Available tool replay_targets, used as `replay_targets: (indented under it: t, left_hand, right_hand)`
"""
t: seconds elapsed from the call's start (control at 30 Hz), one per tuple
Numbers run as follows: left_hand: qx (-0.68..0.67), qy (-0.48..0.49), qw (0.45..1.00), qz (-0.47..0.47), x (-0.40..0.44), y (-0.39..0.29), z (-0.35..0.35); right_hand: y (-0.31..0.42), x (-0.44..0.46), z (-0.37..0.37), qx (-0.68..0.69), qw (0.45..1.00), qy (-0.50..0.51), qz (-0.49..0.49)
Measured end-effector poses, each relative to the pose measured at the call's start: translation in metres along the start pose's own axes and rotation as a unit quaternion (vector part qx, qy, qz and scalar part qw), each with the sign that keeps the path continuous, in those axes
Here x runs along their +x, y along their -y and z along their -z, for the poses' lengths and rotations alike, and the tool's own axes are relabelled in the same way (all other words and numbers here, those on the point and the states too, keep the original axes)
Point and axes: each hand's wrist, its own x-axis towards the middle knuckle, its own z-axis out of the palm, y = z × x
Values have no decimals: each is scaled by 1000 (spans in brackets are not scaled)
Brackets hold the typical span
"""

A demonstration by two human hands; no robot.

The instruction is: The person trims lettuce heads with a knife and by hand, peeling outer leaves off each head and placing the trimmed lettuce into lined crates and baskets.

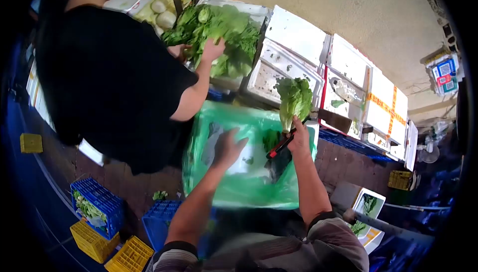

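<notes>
My right hand grips a black and red knife and also the stem end of a leafy green lettuce, which stands upright above the hand. My left hand is somewhat blurred, its fingers apart and nothing in it. It hovers over a box lined with green plastic. Inside that box, near the knife, lie some dark green leaves.
A co-worker in black at the left has both hands in a box of lettuce. White foam boxes line the wall. Blue crates and yellow crates stand on the floor at lower left.
</notes>
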Motion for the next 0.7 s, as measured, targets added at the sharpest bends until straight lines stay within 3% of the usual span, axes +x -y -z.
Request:
replay_targets:
  t: [0.03,0.13,0.2,0.37,0.5,0.7]
  left_hand:
    - [39,-14,998,-36,29,-2,-11]
    - [116,35,987,-106,106,-6,-29]
    - [197,98,971,-95,133,9,-43]
    - [322,205,920,-90,157,64,-75]
    - [378,262,887,-51,171,52,-76]
    - [332,241,910,-50,174,43,-71]
  right_hand:
    - [15,9,-20,-20,999,-49,13]
    - [51,59,-53,-41,997,-64,20]
    - [53,123,-37,-69,998,-13,-2]
    - [83,226,-81,-77,996,37,14]
    - [93,308,-107,-120,987,104,33]
    - [83,403,-167,-127,981,138,48]
